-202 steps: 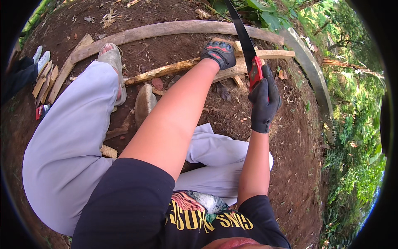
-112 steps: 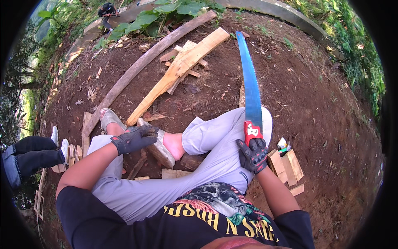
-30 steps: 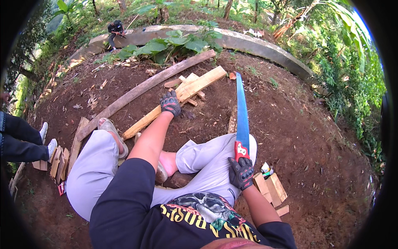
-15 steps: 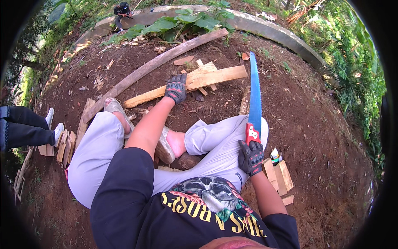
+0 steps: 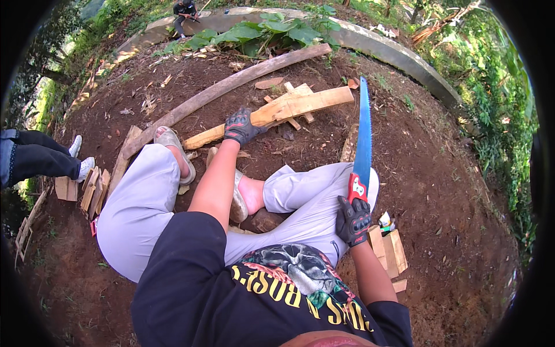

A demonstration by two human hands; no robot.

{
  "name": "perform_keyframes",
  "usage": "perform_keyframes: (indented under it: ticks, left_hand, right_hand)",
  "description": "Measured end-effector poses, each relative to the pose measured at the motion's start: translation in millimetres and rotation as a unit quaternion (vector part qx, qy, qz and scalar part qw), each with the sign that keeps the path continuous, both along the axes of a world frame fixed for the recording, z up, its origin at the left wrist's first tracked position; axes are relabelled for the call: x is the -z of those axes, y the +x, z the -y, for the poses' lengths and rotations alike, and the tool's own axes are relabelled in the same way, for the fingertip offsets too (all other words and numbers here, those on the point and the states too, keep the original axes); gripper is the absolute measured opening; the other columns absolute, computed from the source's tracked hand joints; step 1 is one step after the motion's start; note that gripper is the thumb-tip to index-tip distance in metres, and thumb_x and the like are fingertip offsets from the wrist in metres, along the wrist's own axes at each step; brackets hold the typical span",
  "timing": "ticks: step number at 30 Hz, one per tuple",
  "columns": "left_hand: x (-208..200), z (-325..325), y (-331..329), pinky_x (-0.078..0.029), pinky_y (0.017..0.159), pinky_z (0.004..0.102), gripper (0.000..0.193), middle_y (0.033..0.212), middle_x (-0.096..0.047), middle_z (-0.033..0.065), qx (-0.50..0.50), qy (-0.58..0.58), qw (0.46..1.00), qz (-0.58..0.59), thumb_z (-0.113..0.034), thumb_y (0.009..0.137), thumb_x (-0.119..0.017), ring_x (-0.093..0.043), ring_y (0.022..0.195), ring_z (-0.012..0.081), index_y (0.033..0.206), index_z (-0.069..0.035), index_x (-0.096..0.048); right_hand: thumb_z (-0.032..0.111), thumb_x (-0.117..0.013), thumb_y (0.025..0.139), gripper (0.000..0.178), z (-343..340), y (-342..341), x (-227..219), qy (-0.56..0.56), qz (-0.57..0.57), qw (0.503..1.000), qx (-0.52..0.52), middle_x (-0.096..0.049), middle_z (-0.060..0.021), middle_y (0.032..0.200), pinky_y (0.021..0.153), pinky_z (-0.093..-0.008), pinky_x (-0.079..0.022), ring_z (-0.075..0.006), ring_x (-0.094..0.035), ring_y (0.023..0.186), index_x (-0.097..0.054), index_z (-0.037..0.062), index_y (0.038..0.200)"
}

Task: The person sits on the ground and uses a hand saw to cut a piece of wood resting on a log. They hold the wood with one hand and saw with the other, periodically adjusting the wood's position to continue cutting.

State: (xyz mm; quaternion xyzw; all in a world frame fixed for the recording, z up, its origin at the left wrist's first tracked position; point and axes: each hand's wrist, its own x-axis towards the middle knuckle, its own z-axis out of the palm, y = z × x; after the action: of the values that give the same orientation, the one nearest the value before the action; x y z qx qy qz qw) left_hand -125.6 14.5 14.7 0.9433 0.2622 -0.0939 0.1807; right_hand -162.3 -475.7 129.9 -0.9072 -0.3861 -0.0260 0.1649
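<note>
A pale wooden plank (image 5: 315, 102) lies at a slant beyond my feet, its right part across smaller crossed wood pieces (image 5: 295, 91). My left hand (image 5: 243, 126), in a black glove with red trim, is closed over the plank left of its middle; the fingertips are partly hidden. By my right thigh, my gloved right hand (image 5: 353, 221) grips a handsaw by its red and white handle. The saw's long blue blade (image 5: 363, 136) points away from me, toothed edge to the right, apart from the plank.
A long weathered pole (image 5: 231, 81) lies beyond the plank. Cut wood blocks (image 5: 395, 253) sit right of my hip, with others (image 5: 95, 191) at left beside a standing person's legs (image 5: 43, 156). Farther off are leafy plants, a low curved wall (image 5: 399, 52) and a seated person (image 5: 185, 16).
The view has shifted a little, moving the scene rightward. My left hand has slid slightly toward the plank's left end and turned. The saw stays in my right hand.
</note>
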Motion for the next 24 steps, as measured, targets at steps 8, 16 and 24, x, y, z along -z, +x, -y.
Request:
perform_keyframes:
  ticks: [8, 16, 24]
  left_hand:
    - [5.4, 31.2, -0.4, -0.044, 0.121, 0.0570, 0.087, 0.152, -0.065, 0.0196, -0.077, -0.001, 0.993, 0.084, -0.059, 0.080, -0.092, -0.062, 0.142, 0.0381, 0.146, -0.010, -0.067]
    - [-21.2, 49.1, 27.7, -0.048, 0.118, 0.0540, 0.083, 0.152, -0.065, 0.0197, -0.050, -0.052, 0.994, 0.085, -0.059, 0.080, -0.092, -0.063, 0.140, 0.0375, 0.142, -0.010, -0.068]
    - [15.4, 56.6, 30.9, -0.043, 0.121, 0.0571, 0.094, 0.156, -0.062, 0.0197, -0.021, 0.042, 0.988, 0.145, -0.063, 0.083, -0.087, -0.058, 0.145, 0.0384, 0.154, -0.007, -0.059]
  right_hand:
    - [0.020, -0.073, 0.088, 0.041, 1.0, 0.3, 1.9, 0.007, 0.002, 1.000, -0.004, -0.069, -0.0220, 0.096, 0.086, -0.0586, -0.054, -0.0460, -0.067, 0.092, -0.079, 0.0146, 0.129]
    - [0.018, -0.074, 0.086, 0.045, 6.2, 0.3, 1.4, 0.005, 0.001, 1.000, -0.005, -0.068, -0.0211, 0.095, 0.085, -0.0584, -0.053, -0.0457, -0.067, 0.090, -0.078, 0.0145, 0.130]
    - [0.018, -0.073, 0.087, 0.042, 4.8, 0.8, 0.5, 0.019, 0.002, 1.000, -0.011, -0.068, -0.0207, 0.097, 0.086, -0.0573, -0.052, -0.0454, -0.067, 0.094, -0.078, 0.0138, 0.129]
